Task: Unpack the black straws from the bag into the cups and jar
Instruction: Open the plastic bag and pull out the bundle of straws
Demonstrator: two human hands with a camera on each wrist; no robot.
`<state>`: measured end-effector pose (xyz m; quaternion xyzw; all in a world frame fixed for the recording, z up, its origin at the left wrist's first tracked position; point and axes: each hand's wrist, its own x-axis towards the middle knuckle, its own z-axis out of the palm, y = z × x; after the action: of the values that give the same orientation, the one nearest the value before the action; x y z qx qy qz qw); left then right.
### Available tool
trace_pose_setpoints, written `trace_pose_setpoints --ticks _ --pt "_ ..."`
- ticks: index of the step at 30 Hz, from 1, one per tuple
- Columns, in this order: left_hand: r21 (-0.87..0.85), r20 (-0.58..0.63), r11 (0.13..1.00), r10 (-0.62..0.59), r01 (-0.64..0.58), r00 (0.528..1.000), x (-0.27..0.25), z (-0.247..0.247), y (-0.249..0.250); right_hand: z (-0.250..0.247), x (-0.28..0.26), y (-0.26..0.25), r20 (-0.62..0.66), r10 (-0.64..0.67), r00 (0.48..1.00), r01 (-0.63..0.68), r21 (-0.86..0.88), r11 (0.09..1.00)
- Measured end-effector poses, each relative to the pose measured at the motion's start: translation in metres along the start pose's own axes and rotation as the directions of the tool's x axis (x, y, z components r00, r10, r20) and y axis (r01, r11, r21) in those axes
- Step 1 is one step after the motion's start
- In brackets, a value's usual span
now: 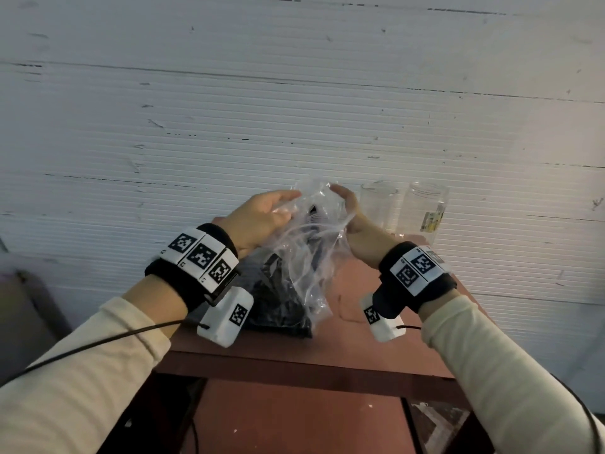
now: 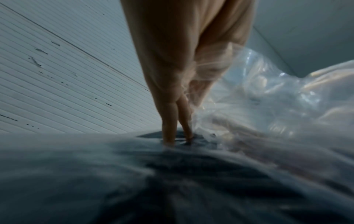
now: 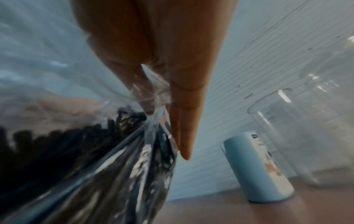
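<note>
A clear plastic bag [image 1: 307, 267] of black straws [image 1: 278, 303] stands tilted on the reddish-brown table [image 1: 294, 365], its mouth raised. My left hand [image 1: 262, 217] pinches the bag's left top edge and my right hand [image 1: 352, 211] pinches the right top edge, holding the mouth apart. In the left wrist view my left hand's fingers [image 2: 172, 91] point down with film caught at the thumb, above the bag [image 2: 268, 98]. In the right wrist view the right hand [image 3: 172, 75] nips the bag [image 3: 124, 166] over the straws [image 3: 47, 144]. A clear cup [image 1: 378, 204] and a labelled clear jar [image 1: 425, 208] stand just right of my right hand.
A light-blue cup [image 3: 262, 169] stands on the table beside the clear cup [image 3: 277, 128] and jar [image 3: 335, 121]; the bag hides it in the head view. A white ribbed wall [image 1: 294, 109] runs close behind the table. The table's front edge lies below my wrists.
</note>
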<state>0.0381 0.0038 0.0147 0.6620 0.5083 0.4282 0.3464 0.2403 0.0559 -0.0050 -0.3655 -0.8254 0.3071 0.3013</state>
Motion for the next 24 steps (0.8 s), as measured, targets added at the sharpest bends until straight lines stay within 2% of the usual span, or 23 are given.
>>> trace_pose_setpoints --ticks 4,7,9,11,15,18,21,24 --pt "-0.079 -0.09 0.983 0.161 -0.169 0.983 0.001 0.0 0.01 -0.007 0.009 -0.013 -0.144 -0.18 0.973 0.179 -0.016 0.984" --pt "-0.17 -0.143 0.939 0.277 -0.299 0.95 0.001 0.001 0.017 -0.016 0.014 -0.029 -0.255 -0.331 0.909 0.323 -0.073 0.944" --pt "-0.276 -0.174 0.891 0.323 -0.361 0.93 0.001 0.0 0.018 -0.019 0.012 -0.04 -0.286 -0.407 0.868 0.391 -0.111 0.913" --pt "-0.313 -0.196 0.876 0.319 -0.367 0.927 -0.001 -0.002 0.014 -0.021 0.006 -0.045 -0.277 -0.438 0.855 0.422 -0.121 0.899" --pt "-0.281 -0.188 0.921 0.222 -0.269 0.957 -0.009 -0.006 0.002 -0.013 -0.005 -0.032 -0.176 -0.364 0.915 0.372 0.011 0.928" --pt "-0.109 -0.168 0.982 0.133 -0.152 0.977 -0.013 -0.009 -0.011 -0.005 -0.013 -0.013 -0.181 -0.197 0.964 0.228 0.168 0.959" --pt "-0.028 -0.115 0.998 0.053 -0.056 0.992 -0.013 -0.016 -0.025 0.001 -0.021 0.0 -0.163 0.006 0.987 0.049 0.335 0.941" --pt "0.058 -0.102 0.998 -0.01 0.016 0.995 -0.014 -0.02 -0.04 0.003 -0.023 0.008 -0.097 0.041 0.994 -0.011 0.29 0.957"
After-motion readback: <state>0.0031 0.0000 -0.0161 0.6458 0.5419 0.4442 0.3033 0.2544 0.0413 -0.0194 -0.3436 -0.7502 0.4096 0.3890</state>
